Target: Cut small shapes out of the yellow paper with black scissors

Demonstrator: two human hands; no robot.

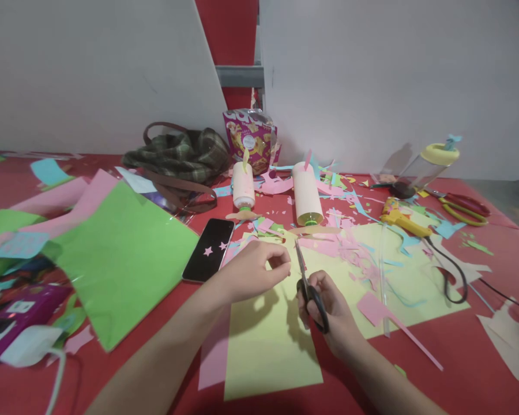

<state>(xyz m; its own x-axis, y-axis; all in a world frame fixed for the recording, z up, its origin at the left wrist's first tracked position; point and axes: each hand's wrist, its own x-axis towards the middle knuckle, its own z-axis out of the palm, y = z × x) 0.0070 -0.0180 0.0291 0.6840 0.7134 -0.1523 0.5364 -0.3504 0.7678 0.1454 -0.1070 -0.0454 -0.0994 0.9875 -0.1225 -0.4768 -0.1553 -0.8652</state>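
My right hand grips a pair of black-handled scissors, their blades pointing up and away from me. Just left of the blades, my left hand is closed in a pinch; whatever its fingertips hold, if anything, is too small to make out. Beneath both hands lies a sheet of pale yellow paper, with a pink sheet showing along its left side. A black-screened phone beside my left wrist carries small pink paper stars.
Two paper-wrapped cylinders stand beyond my hands among paper scraps. A yellow glue gun, pliers and a clear cylinder are at right. Green paper and a purple device lie left; a snack bag stands behind.
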